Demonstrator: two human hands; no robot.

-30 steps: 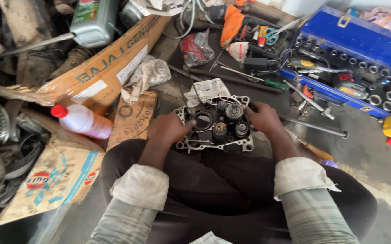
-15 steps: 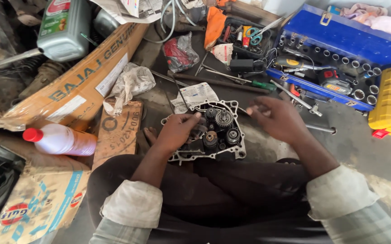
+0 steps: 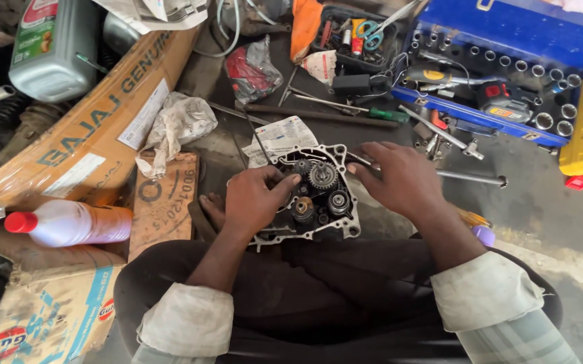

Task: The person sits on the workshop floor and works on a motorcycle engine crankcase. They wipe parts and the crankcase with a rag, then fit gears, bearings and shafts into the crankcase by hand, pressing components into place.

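Engine crankcase half [image 3: 318,195] w/ exposed gears sits on floor at frame centre, just ahead of knees. L hand [image 3: 254,199] on its 9 o'clock edge, fingers curled onto casing rim. R hand [image 3: 399,178] at 3 o'clock, fingers spread, tips touching casing's upper rim, not clamped. Blue socket box [image 3: 507,74] at 1 o'clock; white bottle w/ red cap [image 3: 69,222] at 9 o'clock.

A blue socket box [image 3: 507,40] lies at the far right. A grey oil can [image 3: 52,50] stands far left. A white bottle [image 3: 69,222] with a red cap lies near a long carton [image 3: 82,135].
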